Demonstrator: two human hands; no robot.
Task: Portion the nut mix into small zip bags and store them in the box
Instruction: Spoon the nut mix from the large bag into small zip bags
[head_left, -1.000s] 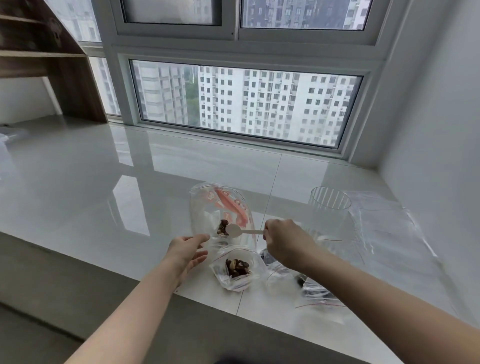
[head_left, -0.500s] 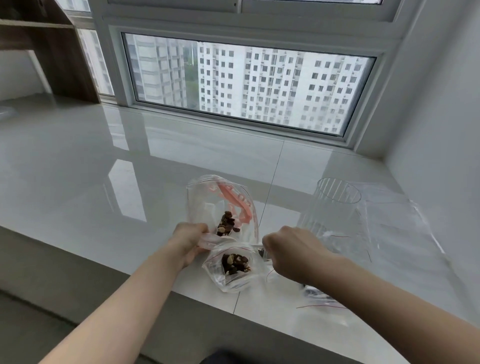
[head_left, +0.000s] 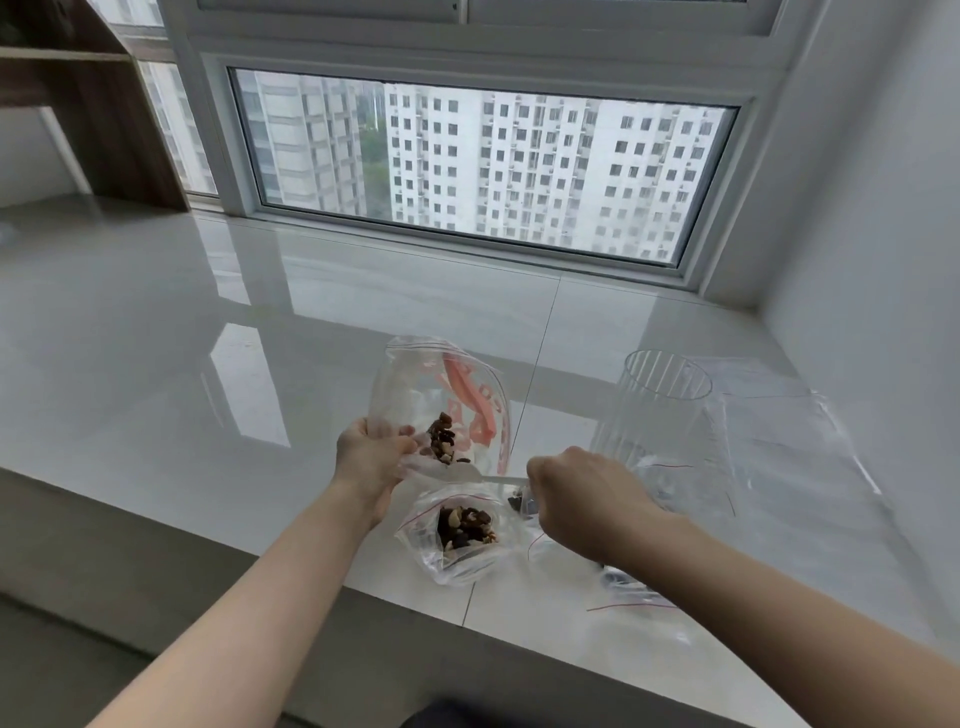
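two hands work close together: the left hand (head_left: 375, 457) grips the large clear nut-mix bag (head_left: 441, 400) upright, the right hand (head_left: 576, 493) holds a white plastic spoon (head_left: 470, 474) pointing left into it; the small open zip bag (head_left: 460, 535) lies just below, between them.

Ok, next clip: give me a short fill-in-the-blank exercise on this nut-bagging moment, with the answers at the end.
1. The left hand grips the large bag by its ____ edge.
2. The right hand holds a white ____ whose bowl points toward the large bag.
3. The small zip bag nearest the person has its mouth ____.
4. The clear ribbed box stands to the ____ of the large bag.

Missing words: left; spoon; open; right
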